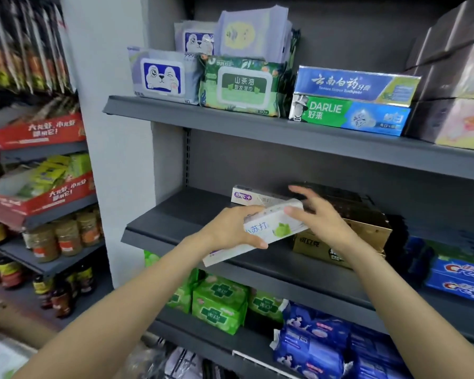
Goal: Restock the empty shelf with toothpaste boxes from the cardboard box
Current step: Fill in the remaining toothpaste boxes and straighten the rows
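left hand point(231, 228) gripping white toothpaste box point(268, 232), right hand point(316, 214) touching

A toothpaste box point(268, 228) is held over the middle shelf point(175, 225), w/ the left hand point(230, 228) at its left & the right hand point(318, 214) at its right. Another box point(255, 196) is set on the shelf just behind; a carton point(348, 236) is placed to the right.

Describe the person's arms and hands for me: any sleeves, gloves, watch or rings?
Both forearms are bare as far as the frame shows; no sleeve edge is in view. The left hand and right hand wear no gloves, and no watch, bracelet or ring is visible on wrists or fingers.
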Tool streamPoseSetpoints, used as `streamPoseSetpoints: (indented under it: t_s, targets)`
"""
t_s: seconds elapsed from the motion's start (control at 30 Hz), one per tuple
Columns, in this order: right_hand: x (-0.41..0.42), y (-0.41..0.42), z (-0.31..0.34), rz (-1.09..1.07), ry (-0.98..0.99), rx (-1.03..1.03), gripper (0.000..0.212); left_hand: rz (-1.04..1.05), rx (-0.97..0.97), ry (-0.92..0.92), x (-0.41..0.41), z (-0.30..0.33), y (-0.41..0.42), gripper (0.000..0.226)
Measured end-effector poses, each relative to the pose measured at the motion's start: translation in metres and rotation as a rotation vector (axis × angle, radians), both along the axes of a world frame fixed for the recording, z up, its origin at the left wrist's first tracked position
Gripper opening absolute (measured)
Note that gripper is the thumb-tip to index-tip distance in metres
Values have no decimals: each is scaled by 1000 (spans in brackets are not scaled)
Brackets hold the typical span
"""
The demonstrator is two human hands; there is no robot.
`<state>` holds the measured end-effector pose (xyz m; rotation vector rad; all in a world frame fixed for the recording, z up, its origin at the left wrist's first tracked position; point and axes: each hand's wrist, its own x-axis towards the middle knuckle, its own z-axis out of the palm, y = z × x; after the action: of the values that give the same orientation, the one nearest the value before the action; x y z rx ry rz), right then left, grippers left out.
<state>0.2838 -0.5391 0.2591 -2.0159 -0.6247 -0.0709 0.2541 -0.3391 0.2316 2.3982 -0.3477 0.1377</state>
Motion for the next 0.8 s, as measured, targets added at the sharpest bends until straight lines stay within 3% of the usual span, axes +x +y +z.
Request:
streamPoseSetpoints:
  t_s: [0.07, 0.13, 0.27, 0.33, 0.43, 0.53, 0.63, 0.8]
  targets:
    - [-2, 6, -8, 42, -75, -123, 26, 21, 117, -6, -8, -2, 11, 65]
    - [-5, 12, -17, 13, -73, -76, 16, 98, 207, -27, -14, -3, 23, 77]
    - [-2, 25, -35, -128, -18, 46, 20, 443, 234, 9, -17, -8, 46, 98]
    - [3, 34, -39, -192, -11, 107, 22, 561, 89, 32, -11, -11, 57, 98]
    - [15, 45, -37, -249, -24, 78, 19, 523, -212, 1, 11, -15, 76, 74]
    - [33, 53, -34, -300, -30, 3, 23, 525, -335, 10, 38, -20, 89, 56]
    - [57, 66, -32, -365, -54, -164, 34, 536, -397, 12, 70, -26, 92, 38]
    - [100, 92, -40, -461, -2, -738, 45, 489, -358, -19, 127, -27, 80, 28]
